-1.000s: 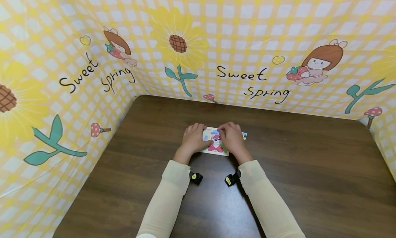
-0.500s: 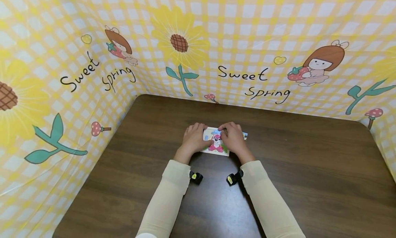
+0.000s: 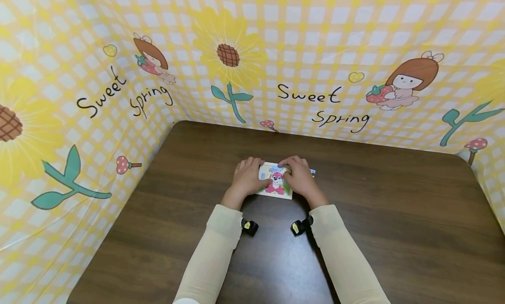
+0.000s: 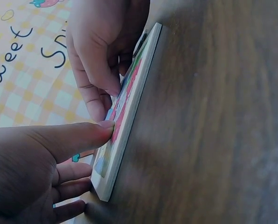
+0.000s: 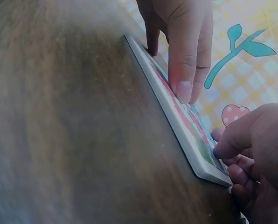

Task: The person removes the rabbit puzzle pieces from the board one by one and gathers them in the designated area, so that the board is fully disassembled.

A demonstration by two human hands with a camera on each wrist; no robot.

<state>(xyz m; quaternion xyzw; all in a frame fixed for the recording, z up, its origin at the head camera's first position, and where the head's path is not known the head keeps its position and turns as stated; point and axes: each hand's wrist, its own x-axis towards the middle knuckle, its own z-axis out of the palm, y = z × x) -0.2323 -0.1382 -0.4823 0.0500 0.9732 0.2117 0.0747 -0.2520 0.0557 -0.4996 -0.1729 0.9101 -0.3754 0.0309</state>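
Note:
A small white-framed puzzle board (image 3: 275, 196) with a pink cartoon animal on it lies on the table between both hands. At its left side, my left hand (image 3: 246, 177) grips it, thumb on the picture and the other fingers around the edge. My right hand (image 3: 298, 177) is on the right part, fingers bent, with its thumb (image 5: 223, 149) on the picture and its index finger near the far edge. The fingers cover the board's right side. Beyond the right hand a small blue printed piece (image 3: 313, 172) peeks out, mostly hidden.
The brown wooden table (image 3: 378, 216) extends around the board. A yellow checked cloth (image 3: 300, 45) with printed flowers and figures stands behind and along the left. Black wrist cameras (image 3: 250, 227) sit inside both sleeves.
The right wrist has shifted slightly to the right and the right thumb has moved a little across the picture. Less of the blue piece shows. The left hand keeps its place.

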